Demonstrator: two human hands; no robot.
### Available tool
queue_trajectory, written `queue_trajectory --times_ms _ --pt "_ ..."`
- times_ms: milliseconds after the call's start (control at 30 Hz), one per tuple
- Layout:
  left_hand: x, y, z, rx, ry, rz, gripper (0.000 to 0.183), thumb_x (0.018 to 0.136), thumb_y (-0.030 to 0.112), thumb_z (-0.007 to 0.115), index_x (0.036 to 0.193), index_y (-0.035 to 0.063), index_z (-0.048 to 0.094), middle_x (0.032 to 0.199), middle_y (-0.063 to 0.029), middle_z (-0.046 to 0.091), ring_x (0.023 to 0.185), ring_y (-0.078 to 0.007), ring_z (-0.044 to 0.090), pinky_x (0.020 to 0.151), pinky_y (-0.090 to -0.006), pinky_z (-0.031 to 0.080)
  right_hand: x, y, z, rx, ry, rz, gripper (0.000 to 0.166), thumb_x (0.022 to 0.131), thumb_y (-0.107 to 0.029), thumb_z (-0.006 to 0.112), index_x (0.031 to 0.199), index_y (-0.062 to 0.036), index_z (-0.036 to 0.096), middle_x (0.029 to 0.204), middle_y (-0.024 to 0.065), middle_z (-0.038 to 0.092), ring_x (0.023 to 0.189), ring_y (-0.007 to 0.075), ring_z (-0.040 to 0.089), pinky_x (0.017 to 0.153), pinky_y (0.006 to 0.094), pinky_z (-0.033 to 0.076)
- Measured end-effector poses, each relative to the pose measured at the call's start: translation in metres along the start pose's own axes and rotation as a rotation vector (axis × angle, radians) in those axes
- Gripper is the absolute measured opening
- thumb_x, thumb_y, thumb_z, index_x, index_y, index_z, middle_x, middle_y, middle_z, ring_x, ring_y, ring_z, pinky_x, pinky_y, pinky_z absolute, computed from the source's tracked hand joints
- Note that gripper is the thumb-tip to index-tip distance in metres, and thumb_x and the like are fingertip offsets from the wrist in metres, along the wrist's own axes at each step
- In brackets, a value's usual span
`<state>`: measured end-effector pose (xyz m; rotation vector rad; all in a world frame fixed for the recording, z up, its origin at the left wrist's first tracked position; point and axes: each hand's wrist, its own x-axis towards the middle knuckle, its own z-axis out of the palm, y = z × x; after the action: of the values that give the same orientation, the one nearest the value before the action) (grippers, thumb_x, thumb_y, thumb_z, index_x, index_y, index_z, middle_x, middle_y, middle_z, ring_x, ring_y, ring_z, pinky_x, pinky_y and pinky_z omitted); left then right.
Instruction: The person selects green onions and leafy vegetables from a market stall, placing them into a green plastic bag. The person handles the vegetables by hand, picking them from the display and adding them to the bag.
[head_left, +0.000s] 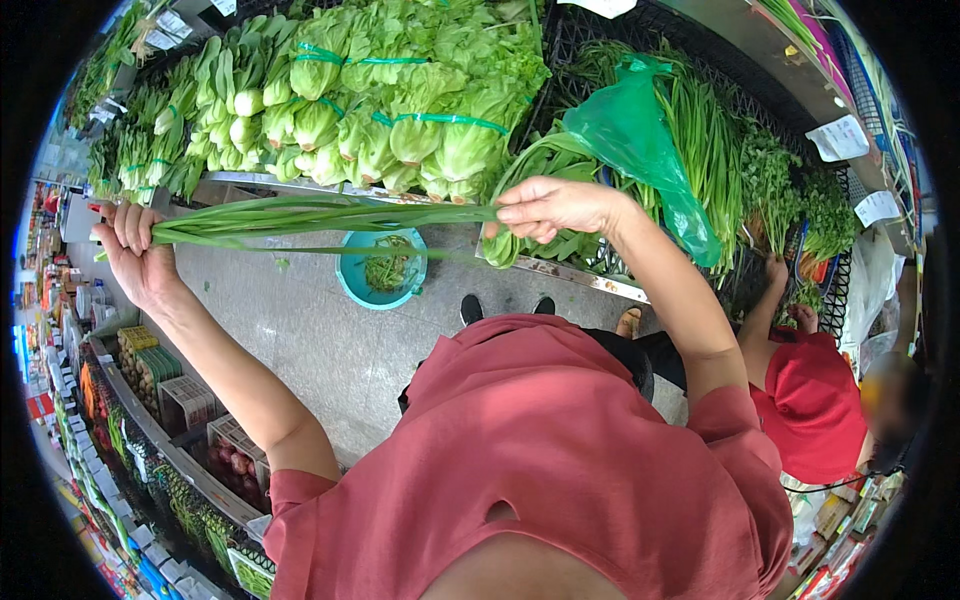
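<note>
A bunch of long flat green leaves, which look like garlic chives (322, 217), stretches level across the view between my hands. My left hand (139, 247) is closed around its left end, over the floor. At the right end, the fingers and thumb of my right hand (555, 208) pinch the leaves. Some loose leaves hang slightly below the bunch. Just beyond my right hand, leafy greens (559, 154) lie on the display shelf, partly under a green plastic bag (630, 127). More long-leaved greens (701, 142) are heaped to the right of the bag.
Lettuces (420, 142) bound with green tape fill the shelf ahead. A turquoise basin (349, 281) holding trimmings stands on the floor. To the right, a co-worker in a red top (814, 409) reaches into herbs (772, 172). Crates of onions (232, 461) line the left.
</note>
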<state>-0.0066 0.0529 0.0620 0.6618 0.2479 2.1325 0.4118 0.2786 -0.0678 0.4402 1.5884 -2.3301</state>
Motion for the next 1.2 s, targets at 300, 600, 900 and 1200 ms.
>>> queue_trajectory --times_ms 300,600,900,1200 --pt "-0.011 0.027 -0.008 0.023 -0.034 0.024 0.028 0.097 0.026 0.043 0.091 0.0000 0.049 0.060 0.0015 0.026 0.049 -0.0093 0.023 0.049 -0.0246 0.024 0.014 0.015 0.026 -0.199 0.168 -0.034 0.033 0.097 -0.038 0.043 0.090 -0.0077 0.055 0.069 -0.0059 0.039 0.061 0.0039 0.034 0.052 0.0203 0.031" --pt "-0.033 0.066 -0.028 0.098 0.037 0.129 0.026 0.096 0.026 0.046 0.091 0.0005 0.048 0.060 0.0018 0.026 0.049 -0.0092 0.024 0.048 -0.0245 0.024 0.057 0.028 0.042 0.644 -0.025 -0.171 0.032 0.098 -0.036 0.041 0.078 -0.0114 0.043 0.064 -0.0042 0.031 0.053 0.0057 0.027 0.048 0.0201 0.024" --pt "-0.085 0.104 -0.031 0.186 0.109 0.246 0.029 0.096 0.029 0.045 0.089 0.0013 0.047 0.060 0.0018 0.026 0.049 -0.0093 0.023 0.047 -0.0243 0.024 0.112 0.023 0.053 0.145 0.143 -0.087 0.022 0.089 -0.021 0.043 0.072 -0.0085 0.044 0.059 -0.0040 0.033 0.050 0.0053 0.028 0.047 0.0224 0.026" --pt "-0.185 0.112 -0.011 0.539 0.338 0.701 0.026 0.094 0.028 0.049 0.085 0.0039 0.049 0.057 0.0038 0.023 0.048 -0.0088 0.019 0.045 -0.0241 0.020 0.221 0.071 0.059 0.400 0.666 -0.056 0.028 0.091 -0.025 0.047 0.067 -0.0101 0.049 0.058 -0.0017 0.044 0.044 0.0060 0.033 0.037 0.0232 0.026"
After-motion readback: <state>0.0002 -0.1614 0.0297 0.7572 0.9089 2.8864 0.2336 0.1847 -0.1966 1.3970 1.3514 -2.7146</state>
